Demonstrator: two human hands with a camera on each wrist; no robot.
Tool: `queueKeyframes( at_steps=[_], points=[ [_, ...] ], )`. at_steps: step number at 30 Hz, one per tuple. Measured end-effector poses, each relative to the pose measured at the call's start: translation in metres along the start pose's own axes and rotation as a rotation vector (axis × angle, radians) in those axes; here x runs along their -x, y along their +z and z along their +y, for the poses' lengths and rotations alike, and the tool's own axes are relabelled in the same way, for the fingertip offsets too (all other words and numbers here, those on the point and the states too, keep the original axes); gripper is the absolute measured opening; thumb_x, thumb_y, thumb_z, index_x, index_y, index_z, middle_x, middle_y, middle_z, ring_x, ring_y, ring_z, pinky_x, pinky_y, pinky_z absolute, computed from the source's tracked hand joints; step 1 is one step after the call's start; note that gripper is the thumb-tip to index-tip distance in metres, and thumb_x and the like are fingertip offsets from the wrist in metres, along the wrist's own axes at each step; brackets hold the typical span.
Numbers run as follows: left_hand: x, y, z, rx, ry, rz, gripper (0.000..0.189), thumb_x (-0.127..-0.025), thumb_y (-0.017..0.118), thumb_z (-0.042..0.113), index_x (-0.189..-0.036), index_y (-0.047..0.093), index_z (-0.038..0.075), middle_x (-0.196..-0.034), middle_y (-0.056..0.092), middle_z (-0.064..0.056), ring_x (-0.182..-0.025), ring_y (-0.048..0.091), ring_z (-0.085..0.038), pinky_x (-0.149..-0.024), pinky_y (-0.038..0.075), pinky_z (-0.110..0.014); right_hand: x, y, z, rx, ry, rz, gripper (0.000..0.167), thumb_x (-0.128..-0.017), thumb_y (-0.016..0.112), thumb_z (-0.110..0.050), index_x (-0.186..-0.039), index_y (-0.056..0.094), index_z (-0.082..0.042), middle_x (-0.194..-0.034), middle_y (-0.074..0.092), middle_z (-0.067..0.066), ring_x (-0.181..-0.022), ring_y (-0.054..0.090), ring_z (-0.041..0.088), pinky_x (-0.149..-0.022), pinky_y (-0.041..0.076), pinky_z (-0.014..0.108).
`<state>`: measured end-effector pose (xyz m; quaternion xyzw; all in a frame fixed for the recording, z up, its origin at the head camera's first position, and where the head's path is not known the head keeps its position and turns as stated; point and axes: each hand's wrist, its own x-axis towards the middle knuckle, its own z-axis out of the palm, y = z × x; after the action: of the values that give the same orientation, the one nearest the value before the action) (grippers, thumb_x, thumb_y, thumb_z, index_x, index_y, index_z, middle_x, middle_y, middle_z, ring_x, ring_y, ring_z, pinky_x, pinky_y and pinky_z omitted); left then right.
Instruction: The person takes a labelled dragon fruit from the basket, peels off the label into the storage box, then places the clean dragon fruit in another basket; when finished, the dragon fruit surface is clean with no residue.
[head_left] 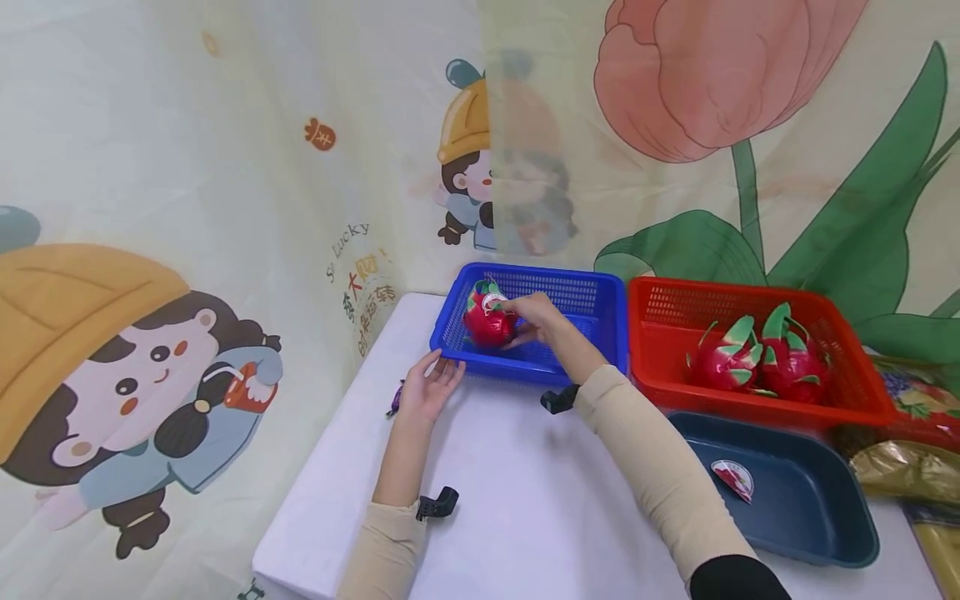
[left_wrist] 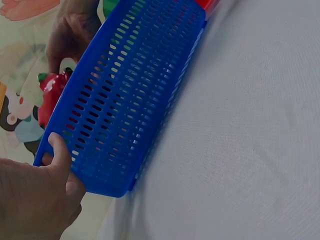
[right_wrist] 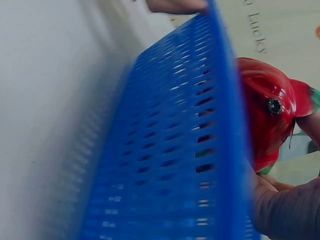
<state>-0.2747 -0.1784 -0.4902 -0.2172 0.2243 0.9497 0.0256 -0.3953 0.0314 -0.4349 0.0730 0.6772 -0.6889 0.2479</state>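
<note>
In the head view my right hand (head_left: 531, 315) holds a shiny red dragon fruit (head_left: 487, 327) with green leaf tips, inside the left part of the blue basket (head_left: 585, 321). A round white label (head_left: 492, 302) shows on the fruit near my fingertips. My left hand (head_left: 431, 387) grips the basket's near left corner; in the left wrist view the thumb (left_wrist: 61, 152) lies against its perforated wall. The right wrist view shows the fruit (right_wrist: 265, 110) just beyond the blue rim, with my right hand (right_wrist: 287, 207) beside it and some fingers hidden.
A red basket (head_left: 652, 367) with two dragon fruits (head_left: 795, 362) adjoins on the right. Before it stands a dark blue tray (head_left: 810, 521) bearing a red-and-white label (head_left: 733, 480). A small purple item (head_left: 396, 400) lies left of my left hand. Shiny packages (head_left: 911, 471) edge the right side.
</note>
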Motion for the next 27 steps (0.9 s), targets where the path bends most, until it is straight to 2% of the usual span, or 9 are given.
queueKeyframes(
  at_steps=[6, 13, 20, 27],
  points=[
    [0.000, 0.000, 0.000, 0.030, -0.034, -0.016, 0.035, -0.104, 0.057, 0.005, -0.132, 0.036, 0.011, -0.124, 0.047, -0.009, -0.120, 0.052, -0.020, -0.105, 0.055, -0.041, 0.025, -0.007, -0.018, -0.055, -0.070, -0.028, 0.046, -0.099, 0.071, -0.013, -0.138, 0.056, 0.004, -0.142, 0.054, 0.024, -0.125, 0.058, 0.056, -0.080, 0.061, 0.063],
    [0.001, -0.001, 0.003, 0.069, -0.060, -0.019, 0.037, -0.104, 0.059, 0.004, -0.132, 0.036, 0.012, -0.122, 0.049, -0.008, -0.118, 0.053, -0.019, -0.108, 0.053, -0.040, 0.066, -0.018, -0.029, -0.076, -0.138, -0.029, 0.057, -0.096, 0.077, -0.017, -0.142, 0.050, 0.002, -0.144, 0.054, 0.023, -0.121, 0.063, 0.053, -0.076, 0.062, 0.061],
    [0.002, -0.003, 0.003, 0.071, -0.069, -0.009, 0.036, -0.104, 0.059, 0.005, -0.131, 0.036, 0.013, -0.120, 0.049, -0.007, -0.119, 0.052, -0.018, -0.112, 0.049, -0.039, 0.110, -0.032, -0.025, -0.015, -0.196, 0.003, 0.066, -0.098, 0.076, -0.023, -0.151, 0.044, -0.002, -0.145, 0.053, 0.021, -0.123, 0.063, 0.047, -0.080, 0.062, 0.059],
    [-0.001, -0.002, 0.003, 0.055, -0.079, -0.014, 0.033, -0.104, 0.059, 0.007, -0.129, 0.038, 0.013, -0.121, 0.049, -0.006, -0.119, 0.053, -0.016, -0.109, 0.051, -0.038, 0.148, -0.047, -0.009, 0.009, -0.201, 0.074, 0.071, -0.097, 0.077, -0.028, -0.155, 0.041, -0.006, -0.146, 0.054, 0.019, -0.123, 0.065, 0.041, -0.080, 0.064, 0.053]
  ],
)
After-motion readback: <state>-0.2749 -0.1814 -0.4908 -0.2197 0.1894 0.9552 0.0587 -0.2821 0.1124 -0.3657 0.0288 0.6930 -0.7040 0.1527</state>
